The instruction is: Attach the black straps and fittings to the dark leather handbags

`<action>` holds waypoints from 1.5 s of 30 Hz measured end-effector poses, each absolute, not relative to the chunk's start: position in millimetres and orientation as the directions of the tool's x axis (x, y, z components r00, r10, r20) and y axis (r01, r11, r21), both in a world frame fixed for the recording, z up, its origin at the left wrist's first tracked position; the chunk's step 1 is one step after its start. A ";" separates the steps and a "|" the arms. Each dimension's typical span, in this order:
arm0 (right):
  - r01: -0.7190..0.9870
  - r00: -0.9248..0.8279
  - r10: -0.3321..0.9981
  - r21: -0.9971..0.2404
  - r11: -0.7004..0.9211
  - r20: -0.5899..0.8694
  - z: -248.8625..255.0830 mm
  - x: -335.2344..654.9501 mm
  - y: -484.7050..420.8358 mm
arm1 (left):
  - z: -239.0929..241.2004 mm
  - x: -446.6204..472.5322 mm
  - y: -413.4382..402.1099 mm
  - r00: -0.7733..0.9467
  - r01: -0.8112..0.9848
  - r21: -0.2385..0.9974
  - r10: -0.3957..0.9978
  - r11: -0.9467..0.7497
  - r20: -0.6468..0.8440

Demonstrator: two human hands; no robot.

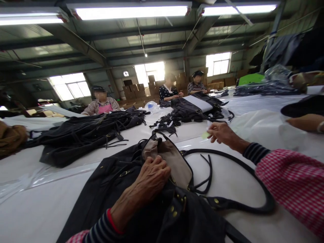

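A black handbag (101, 189) with brass-coloured studs lies on the white-covered table in front of me. Its flap (178, 162) is folded back, showing a beige lining. My left hand (152, 177) is closed on the bag at the opening, fingers curled down with their tips hidden. The bag's long rounded handle (253, 179) loops out to the right across the tabletop. Beyond this loop, my right hand (222, 135) is raised, pinching a small pale yellow-green slip (205, 135) between thumb and fingers.
Black bags (83, 135) are heaped at the left, and more bags (182, 108) with a white sheet lie ahead. Small black straps (165, 123) are scattered between. Clear plastic (265, 128) spreads at the right, near another person's arm (307, 122). Several people sit across the table.
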State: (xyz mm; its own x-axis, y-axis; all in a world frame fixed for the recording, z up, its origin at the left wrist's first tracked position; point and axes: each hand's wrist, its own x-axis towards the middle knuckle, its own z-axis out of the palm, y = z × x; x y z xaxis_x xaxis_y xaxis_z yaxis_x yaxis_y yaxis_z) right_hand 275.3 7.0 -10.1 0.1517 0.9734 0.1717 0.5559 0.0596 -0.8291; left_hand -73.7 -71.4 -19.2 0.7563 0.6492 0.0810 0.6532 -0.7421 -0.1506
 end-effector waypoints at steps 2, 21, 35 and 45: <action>0.299 0.004 0.995 -0.949 0.096 0.102 -6.1 236.5 -2.0 | -15.3 -72.0 -72.1 0.732 0.677 -0.168 0.680 -0.716 0.051; 0.001 0.054 0.994 -0.996 0.093 0.093 -78.1 96.2 -9.0 | 48.9 -73.4 -67.9 0.667 0.727 0.100 0.664 -0.679 -0.338; -0.011 -0.018 0.994 -0.994 0.105 0.105 -74.4 97.2 -12.3 | 37.3 -60.7 -59.6 0.702 0.518 -0.307 0.602 -0.798 -0.380; 0.019 0.041 0.996 -0.997 0.081 0.081 -72.1 97.2 -10.8 | 37.5 -51.8 -53.7 0.748 0.449 -0.274 0.525 -0.851 -0.406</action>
State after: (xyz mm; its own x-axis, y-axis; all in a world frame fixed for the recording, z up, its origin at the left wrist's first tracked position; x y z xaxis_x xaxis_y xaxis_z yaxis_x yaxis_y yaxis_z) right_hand 97.2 -10.8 -72.1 0.0406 0.9959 0.0812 0.0188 0.0805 -0.9966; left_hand -51.8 -53.7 37.5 0.7475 0.5254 -0.4064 0.4489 -0.8506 -0.2740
